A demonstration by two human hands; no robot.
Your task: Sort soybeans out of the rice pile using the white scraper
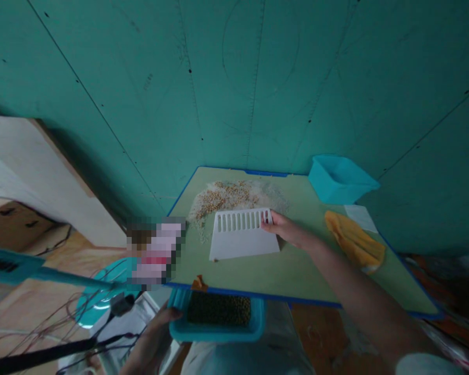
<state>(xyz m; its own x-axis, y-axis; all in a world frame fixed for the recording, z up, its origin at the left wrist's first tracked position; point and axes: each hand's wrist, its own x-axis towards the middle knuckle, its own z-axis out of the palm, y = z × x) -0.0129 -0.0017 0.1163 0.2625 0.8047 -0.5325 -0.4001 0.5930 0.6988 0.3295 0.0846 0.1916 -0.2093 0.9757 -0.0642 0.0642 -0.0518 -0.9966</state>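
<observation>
My right hand (283, 227) grips the right end of a white plastic scraper (242, 244) with a row of slots along its far edge. The scraper lies over the table just in front of a spread pile of tan beans (219, 197) and white rice-like grains (271, 197). At the table's near edge, my left hand (160, 330) is closed on the left rim of a blue plastic tub (219, 333). Inside the tub are small dark green beans (214, 307), with tan ones at the right end. One small brown piece (215, 260) sits by the scraper's near left corner.
A second blue tub (342, 182) stands at the table's back right, near a yellow cloth (354, 242) and a white sheet (360, 217). A pixelated object (158, 255) is at the left edge. Cables (74, 312) and a turquoise stool-like item (101, 302) are at left.
</observation>
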